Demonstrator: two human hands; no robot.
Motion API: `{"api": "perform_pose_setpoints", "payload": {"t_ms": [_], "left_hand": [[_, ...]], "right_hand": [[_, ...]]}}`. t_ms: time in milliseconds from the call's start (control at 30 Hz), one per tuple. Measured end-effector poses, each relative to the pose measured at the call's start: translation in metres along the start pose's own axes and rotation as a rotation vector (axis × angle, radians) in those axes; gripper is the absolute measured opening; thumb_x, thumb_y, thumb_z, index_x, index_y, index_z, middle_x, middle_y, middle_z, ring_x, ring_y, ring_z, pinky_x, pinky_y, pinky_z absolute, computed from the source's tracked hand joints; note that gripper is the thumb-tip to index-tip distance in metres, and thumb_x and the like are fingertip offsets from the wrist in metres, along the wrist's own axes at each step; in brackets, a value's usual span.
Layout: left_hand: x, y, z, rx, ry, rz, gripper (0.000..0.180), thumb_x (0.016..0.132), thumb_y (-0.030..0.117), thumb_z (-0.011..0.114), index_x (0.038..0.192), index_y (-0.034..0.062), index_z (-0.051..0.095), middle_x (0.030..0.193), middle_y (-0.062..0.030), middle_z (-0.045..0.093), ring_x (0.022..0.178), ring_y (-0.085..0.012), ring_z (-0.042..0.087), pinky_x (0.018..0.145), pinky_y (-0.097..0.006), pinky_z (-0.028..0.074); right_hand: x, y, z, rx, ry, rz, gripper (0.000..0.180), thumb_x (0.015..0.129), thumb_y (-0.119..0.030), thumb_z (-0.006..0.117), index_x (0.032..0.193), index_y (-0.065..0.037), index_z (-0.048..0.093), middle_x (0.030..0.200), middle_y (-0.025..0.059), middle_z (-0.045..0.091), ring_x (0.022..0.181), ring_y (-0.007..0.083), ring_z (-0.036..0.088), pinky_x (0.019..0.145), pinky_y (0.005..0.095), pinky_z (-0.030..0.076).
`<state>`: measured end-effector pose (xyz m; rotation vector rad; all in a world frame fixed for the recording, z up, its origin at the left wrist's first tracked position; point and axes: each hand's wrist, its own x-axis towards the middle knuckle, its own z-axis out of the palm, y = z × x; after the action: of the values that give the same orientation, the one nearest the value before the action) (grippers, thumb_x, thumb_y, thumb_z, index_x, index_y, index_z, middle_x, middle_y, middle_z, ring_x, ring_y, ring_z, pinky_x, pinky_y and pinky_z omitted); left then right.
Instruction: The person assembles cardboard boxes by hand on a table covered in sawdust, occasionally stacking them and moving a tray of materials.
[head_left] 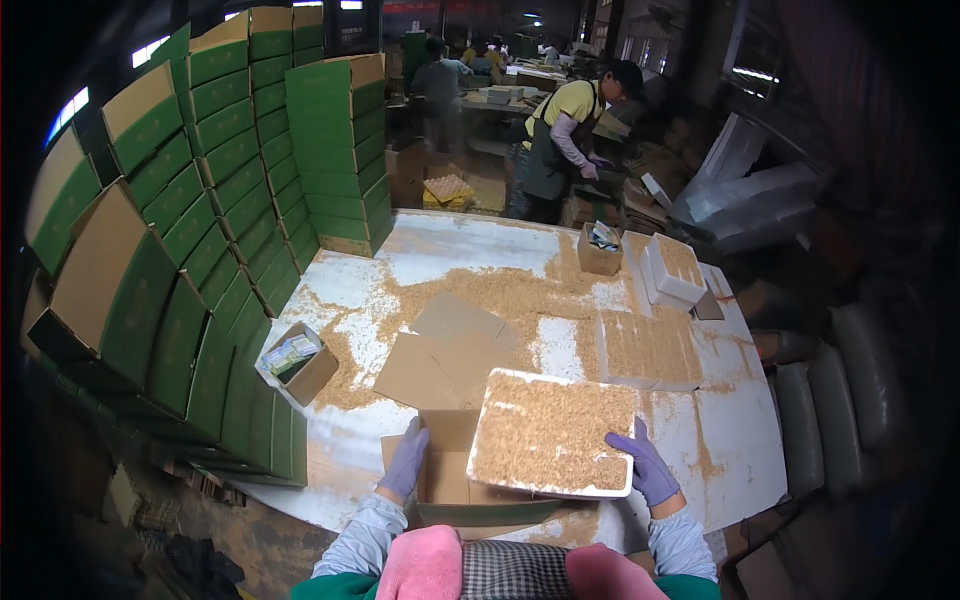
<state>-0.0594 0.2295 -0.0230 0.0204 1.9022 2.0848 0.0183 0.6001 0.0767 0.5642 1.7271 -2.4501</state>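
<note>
My right hand [646, 462], in a purple glove, grips the right edge of a white foam tray [630, 480]. Tan sawdust-like filling [550, 430] covers the tray's top. The tray is slightly tilted over the right part of an open cardboard box [447, 476] and hides that part. My left hand [404, 460], also gloved, holds the box's left wall, fingers pointing away from me. The visible left part of the box's inside is bare brown cardboard. Beyond it, its brown flaps [440, 365] lie spread over the table.
Stacks of green cardboard boxes [230, 150] rise along the left. Small cartons with packets stand at the left [312, 375] and far side [598, 252]. More foam trays [675, 270] sit at the right on the sawdust-strewn white table [745, 440]. A co-worker [565, 130] stands beyond.
</note>
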Motion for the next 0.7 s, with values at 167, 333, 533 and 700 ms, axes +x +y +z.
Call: {"api": "perform_pose_setpoints", "payload": {"t_ms": [167,333,533,700], "left_hand": [[0.024,-0.106,-0.029,0.653,-0.066,0.256,0.057,0.101,0.026,0.042,0.148,-0.0036,0.026,0.149,-0.0229,0.036,0.140,-0.0324,0.032,0.113,-0.034,0.027],[-0.005,-0.077,-0.020,0.248,0.082,0.075,0.058,0.099,0.025,0.042,0.147,-0.0041,0.027,0.148,-0.0234,0.038,0.139,-0.0328,0.035,0.113,-0.036,0.027],[-0.021,-0.049,0.001,0.325,0.177,0.132,0.056,0.097,0.019,0.042,0.148,0.0000,0.028,0.146,-0.0234,0.039,0.137,-0.0353,0.037,0.113,-0.038,0.029],[-0.017,-0.058,-0.006,0.484,0.244,0.184,0.053,0.096,0.013,0.043,0.145,-0.0010,0.031,0.145,-0.0248,0.039,0.135,-0.0366,0.039,0.112,-0.038,0.031]], "right_hand": [[-0.018,0.025,0.057,-0.307,-0.013,0.162,0.095,0.077,-0.018,0.081,0.138,-0.005,0.010,0.120,0.0225,0.054,0.103,0.0269,0.062,0.090,0.0354,0.052],[0.027,0.095,0.047,-0.624,-0.137,0.115,0.097,0.079,-0.037,0.079,0.138,0.001,0.012,0.118,0.0267,0.054,0.113,0.0279,0.057,0.096,0.0324,0.046],[0.033,0.096,0.090,-1.995,-0.400,0.196,0.074,0.085,-0.045,0.067,0.132,0.007,0.044,0.102,0.0251,0.067,0.098,0.0361,0.066,0.083,0.0391,0.052],[0.095,0.052,0.165,-1.953,-0.613,-0.125,0.047,0.090,-0.050,0.052,0.094,-0.006,0.070,0.096,0.0174,0.069,0.093,0.0338,0.067,0.084,0.0424,0.051]]}}
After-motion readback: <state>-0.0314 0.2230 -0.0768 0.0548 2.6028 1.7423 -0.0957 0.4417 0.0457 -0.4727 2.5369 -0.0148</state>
